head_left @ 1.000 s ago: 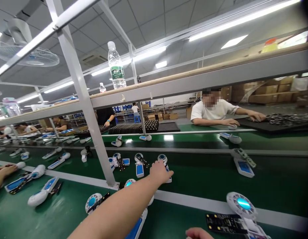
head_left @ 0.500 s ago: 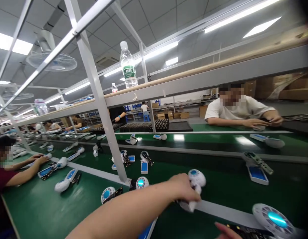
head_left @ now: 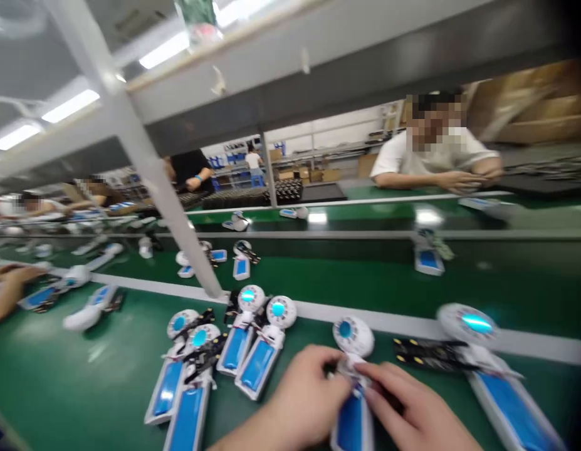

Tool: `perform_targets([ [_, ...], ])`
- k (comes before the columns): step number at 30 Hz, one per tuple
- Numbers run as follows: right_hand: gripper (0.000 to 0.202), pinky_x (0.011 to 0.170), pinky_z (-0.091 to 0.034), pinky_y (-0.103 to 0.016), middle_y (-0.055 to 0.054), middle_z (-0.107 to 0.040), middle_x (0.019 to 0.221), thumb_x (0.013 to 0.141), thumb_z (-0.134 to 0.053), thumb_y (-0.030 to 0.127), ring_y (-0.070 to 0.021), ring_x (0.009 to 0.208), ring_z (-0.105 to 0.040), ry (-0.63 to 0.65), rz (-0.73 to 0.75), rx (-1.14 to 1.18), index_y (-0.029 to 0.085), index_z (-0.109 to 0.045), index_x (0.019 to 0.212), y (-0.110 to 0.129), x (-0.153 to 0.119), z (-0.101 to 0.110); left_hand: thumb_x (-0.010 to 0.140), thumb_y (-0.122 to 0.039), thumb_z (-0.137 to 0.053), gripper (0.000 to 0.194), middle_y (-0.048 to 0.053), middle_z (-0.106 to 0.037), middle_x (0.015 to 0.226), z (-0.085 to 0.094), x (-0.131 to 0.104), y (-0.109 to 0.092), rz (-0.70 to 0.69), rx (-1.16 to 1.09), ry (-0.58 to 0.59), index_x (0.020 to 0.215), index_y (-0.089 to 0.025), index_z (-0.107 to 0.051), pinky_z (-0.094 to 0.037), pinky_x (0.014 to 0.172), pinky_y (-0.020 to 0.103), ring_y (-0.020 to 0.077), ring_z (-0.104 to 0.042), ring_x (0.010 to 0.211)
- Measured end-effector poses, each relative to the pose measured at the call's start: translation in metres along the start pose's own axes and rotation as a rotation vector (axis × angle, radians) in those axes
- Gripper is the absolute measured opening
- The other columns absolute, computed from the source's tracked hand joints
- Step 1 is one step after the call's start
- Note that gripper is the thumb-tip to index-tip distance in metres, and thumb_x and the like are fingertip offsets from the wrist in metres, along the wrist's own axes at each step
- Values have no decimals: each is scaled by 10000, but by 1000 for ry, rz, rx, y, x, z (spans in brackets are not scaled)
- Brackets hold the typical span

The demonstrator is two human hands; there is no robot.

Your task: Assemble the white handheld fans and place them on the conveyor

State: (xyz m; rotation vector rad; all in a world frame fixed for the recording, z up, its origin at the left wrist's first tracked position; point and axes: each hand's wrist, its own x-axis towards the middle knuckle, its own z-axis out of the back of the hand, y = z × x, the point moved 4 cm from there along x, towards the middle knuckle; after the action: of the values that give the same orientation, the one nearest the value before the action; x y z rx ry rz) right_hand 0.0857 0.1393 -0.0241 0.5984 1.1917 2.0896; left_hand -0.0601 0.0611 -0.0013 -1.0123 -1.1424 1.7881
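Note:
In front of me, a white handheld device [head_left: 353,335] with a round, vented head and a blue-filled handle lies between my hands, head pointing away. My left hand [head_left: 313,388] pinches at its neck from the left, thumb and index finger closed there. From the right, my right hand [head_left: 403,401] has its fingertips on the same neck, near small wires. The fingers partly hide what they grip. To the right lies another such device [head_left: 501,401], with a black circuit board [head_left: 429,354] beside its neck. Several similar devices [head_left: 259,366] lie close together left of my hands.
A grey metal post [head_left: 153,169] rises from the green bench [head_left: 111,369], under a long overhead shelf [head_left: 271,81]. Across the line sits a person in a white shirt [head_left: 431,156]. Another person's hand [head_left: 12,279] works at far left. More devices lie along the green conveyor [head_left: 318,269].
My view has tilted down and closer. My left hand had hold of a device farther out; now it works at a device's neck nearer me. My right hand has come in to join it.

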Motion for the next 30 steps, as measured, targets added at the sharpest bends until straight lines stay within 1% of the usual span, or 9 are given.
perform_targets([
  [2, 287, 814, -523, -283, -20, -709, 935, 906, -530, 321, -199, 872, -667, 75, 17, 11, 304, -717, 1123, 16, 0, 8, 785, -278, -641, 299, 87, -751, 1024, 1, 0, 2, 26, -41, -13, 1049, -185, -749, -497, 891, 360, 297, -658, 1003],
  [6, 312, 786, -503, -252, 10, -680, 897, 908, -513, 177, -146, 833, -650, 73, 8, -24, 317, -724, 1090, 32, 0, 14, 805, -322, -679, 301, 85, -741, 1075, 5, 0, 5, 9, -61, -4, 1075, -211, -751, -481, 941, 360, 289, -659, 1001],
  [10, 293, 767, -502, -257, 0, -671, 897, 878, -552, 154, -146, 826, -643, 72, 26, -80, 289, -726, 1071, 32, -4, 14, 791, -314, -708, 229, 81, -736, 1073, 6, -3, 3, -63, -24, -8, 990, -235, -788, -464, 966, 338, 287, -645, 1021],
  [14, 285, 767, -506, -264, -11, -669, 923, 877, -538, 161, -155, 856, -644, 126, 125, -144, 292, -731, 1040, 33, -5, 12, 735, -239, -736, 283, 70, -750, 998, 5, 0, 9, -9, -66, 12, 1014, -232, -785, -512, 858, 328, 270, -665, 887],
  [19, 290, 742, -504, -277, -9, -680, 893, 848, -520, 134, -164, 826, -639, 99, 123, -212, 262, -708, 1029, 34, -4, 14, 770, -203, -679, 289, 54, -758, 976, 4, 2, 11, 10, -21, 50, 1039, -234, -778, -517, 808, 322, 257, -675, 855],
  [23, 234, 776, -506, -288, -16, -674, 927, 876, -505, 165, -167, 856, -637, 49, 71, -227, 240, -684, 1006, 31, -4, 13, 790, -197, -662, 274, 55, -754, 1019, 4, -2, 8, 8, -21, 51, 1040, -223, -772, -518, 831, 317, 250, -683, 899],
  [26, 221, 802, -516, -307, -30, -670, 956, 904, -499, 242, -178, 874, -642, -11, 41, -217, 234, -661, 1055, 26, -3, 11, 782, -173, -653, 250, 58, -759, 969, 2, -2, 7, 20, -144, 55, 1002, -185, -771, -526, 832, 315, 249, -688, 906],
  [28, 274, 798, -535, -297, -37, -677, 981, 910, -506, 328, -176, 867, -651, -86, -2, -138, 237, -633, 1134, 18, -3, 10, 779, -176, -653, 199, 59, -755, 874, 2, 4, 2, 45, -271, 9, 943, -154, -763, -536, 768, 301, 238, -692, 844],
  [30, 368, 791, -558, -281, -51, -696, 1003, 896, -518, 432, -183, 865, -671, -192, -73, -10, 230, -611, 1188, 1, -4, 8, 793, -189, -646, 173, 60, -736, 799, 6, 14, -10, 61, -417, -94, 930, -130, -735, -532, 691, 279, 211, -686, 753],
])
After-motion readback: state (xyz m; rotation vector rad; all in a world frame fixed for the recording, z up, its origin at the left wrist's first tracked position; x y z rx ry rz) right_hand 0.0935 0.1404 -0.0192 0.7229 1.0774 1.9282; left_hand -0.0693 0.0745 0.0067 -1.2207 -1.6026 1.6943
